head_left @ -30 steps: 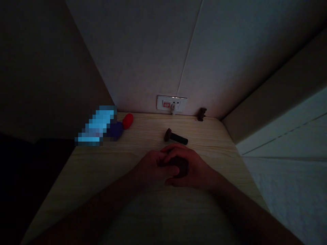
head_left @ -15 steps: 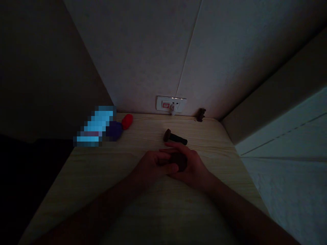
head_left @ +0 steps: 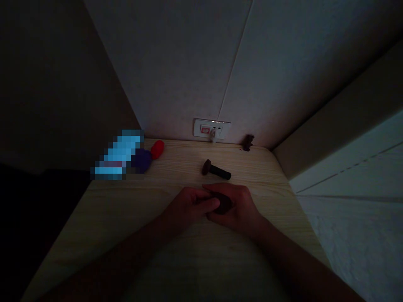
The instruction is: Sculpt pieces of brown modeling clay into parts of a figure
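Note:
The scene is dim. My left hand [head_left: 189,206] and my right hand [head_left: 237,207] meet over the middle of a light wooden table [head_left: 126,218]. Between them sits a small dark rounded object [head_left: 223,202]; my right hand cups it and my left fingers pinch its left end. Its exact shape is hidden by my fingers. Just beyond my hands lies a dark peg with a round head [head_left: 215,170], untouched.
A red rounded piece [head_left: 157,149] and a dark purple piece [head_left: 141,159] lie at the back left beside a blurred blue patch [head_left: 118,155]. A small brown object [head_left: 248,141] sits at the back right. A wall socket [head_left: 211,128] is above the table's far edge.
My hands stayed together on the dark object, with the right fingers shifting slightly around it. Nothing else on the table moved.

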A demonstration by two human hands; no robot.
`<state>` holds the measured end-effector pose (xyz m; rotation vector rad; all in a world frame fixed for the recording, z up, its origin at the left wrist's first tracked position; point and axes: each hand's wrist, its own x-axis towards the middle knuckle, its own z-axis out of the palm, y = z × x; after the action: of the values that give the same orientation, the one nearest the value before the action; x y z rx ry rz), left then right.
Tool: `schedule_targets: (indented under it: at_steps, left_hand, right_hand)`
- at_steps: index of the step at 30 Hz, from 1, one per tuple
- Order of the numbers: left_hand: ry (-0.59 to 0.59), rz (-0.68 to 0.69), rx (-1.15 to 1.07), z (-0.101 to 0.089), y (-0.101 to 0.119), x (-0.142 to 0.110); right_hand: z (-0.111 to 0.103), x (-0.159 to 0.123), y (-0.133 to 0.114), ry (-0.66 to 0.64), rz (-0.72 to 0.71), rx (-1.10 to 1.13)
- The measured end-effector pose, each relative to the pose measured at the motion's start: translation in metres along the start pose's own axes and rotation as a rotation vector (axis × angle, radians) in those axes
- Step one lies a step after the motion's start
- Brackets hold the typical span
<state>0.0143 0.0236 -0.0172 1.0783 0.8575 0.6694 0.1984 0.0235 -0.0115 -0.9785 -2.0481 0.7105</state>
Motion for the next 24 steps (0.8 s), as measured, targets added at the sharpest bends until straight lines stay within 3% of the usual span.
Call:
schedule_targets:
  at_steps: [4, 8, 11, 14, 18, 24]
  left_hand:
    - [-0.012, 0.013, -0.064, -0.0007, -0.0014, 0.0014]
    - [0.001, 0.028, -0.038, -0.0004, -0.0023, 0.0016]
    - [0.027, -0.016, -0.109, 0.0016, -0.0022, 0.0013]
    - [0.082, -0.055, -0.194, 0.0042, -0.0019, 0.0018]
    - [0.157, -0.017, -0.232, 0.0061, -0.0014, 0.0024]
    - [0.061, -0.042, -0.269, 0.0037, -0.0009, 0.0021]
  right_hand:
    - [0.0018, 0.0028, -0.0016, -0.013, -0.004, 0.09]
    - [0.0046, 0.0029, -0.0027, -0.065, 0.099, 0.249]
    - [0.0059, 0.0007, -0.0017, -0.011, 0.157, 0.226]
    - [0.0043, 0.0006, -0.0012, 0.054, 0.123, 0.113]
    - [-0.0008, 0.0052, -0.0017, 0.021, 0.044, 0.137]
    - [0.0017, 0.0051, -0.0033, 0.019, 0.104, 0.373]
